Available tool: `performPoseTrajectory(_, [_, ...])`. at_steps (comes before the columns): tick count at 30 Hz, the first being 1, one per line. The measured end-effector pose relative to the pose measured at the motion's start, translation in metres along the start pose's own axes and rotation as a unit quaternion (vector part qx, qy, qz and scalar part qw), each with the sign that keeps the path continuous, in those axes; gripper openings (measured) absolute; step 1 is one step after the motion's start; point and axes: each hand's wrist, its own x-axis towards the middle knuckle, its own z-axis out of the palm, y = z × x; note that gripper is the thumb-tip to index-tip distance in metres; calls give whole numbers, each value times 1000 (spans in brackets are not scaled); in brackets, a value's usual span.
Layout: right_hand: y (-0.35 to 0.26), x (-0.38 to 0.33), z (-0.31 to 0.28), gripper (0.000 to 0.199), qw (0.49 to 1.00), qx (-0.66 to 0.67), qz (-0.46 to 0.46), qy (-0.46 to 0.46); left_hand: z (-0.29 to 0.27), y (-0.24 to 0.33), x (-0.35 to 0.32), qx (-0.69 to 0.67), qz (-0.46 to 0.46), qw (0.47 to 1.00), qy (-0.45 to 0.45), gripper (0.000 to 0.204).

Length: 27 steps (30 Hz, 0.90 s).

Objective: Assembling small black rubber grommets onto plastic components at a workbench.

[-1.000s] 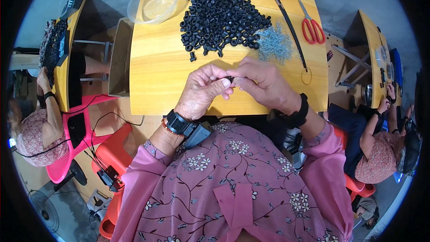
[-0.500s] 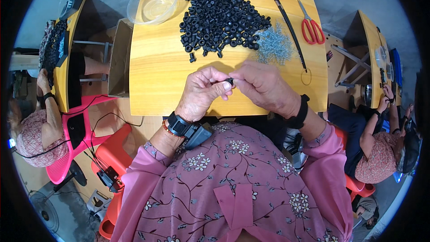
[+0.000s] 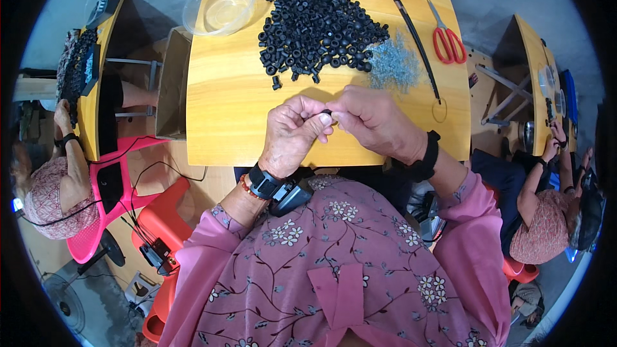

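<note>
Black and tiny, the rubber piece (image 3: 327, 113) sits pinched between both hands — left hand (image 3: 292, 133) and right hand (image 3: 373, 121) meeting fingertip to fingertip — with the black pile (image 3: 318, 32) straight ahead on the worktop (image 3: 225, 103).

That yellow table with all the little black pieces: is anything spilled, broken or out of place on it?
Nothing stands out. The black pieces lie heaped on the table, a few strays at the heap's near edge. The clear bowl overhangs the far left corner. Scissors lie flat at the right.
</note>
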Motion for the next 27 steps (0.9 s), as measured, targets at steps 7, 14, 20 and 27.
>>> performPoseTrajectory(7, [-3,-3,4,26,1000,-1,-16,19,-2,1,0,-1,-3,1000,-7,10])
performPoseTrajectory(14, [-8,-6,9,30,999,-26,-26,37,-5,0,0,-46,-29,999,-7,6])
performPoseTrajectory(20, [-14,-7,20,30,997,-7,-5,79,-5,-3,0,-86,-2,996,-5,4])
performPoseTrajectory(27, [-13,-8,29,32,995,18,11,100,-5,-3,0,-112,12,994,-10,4])
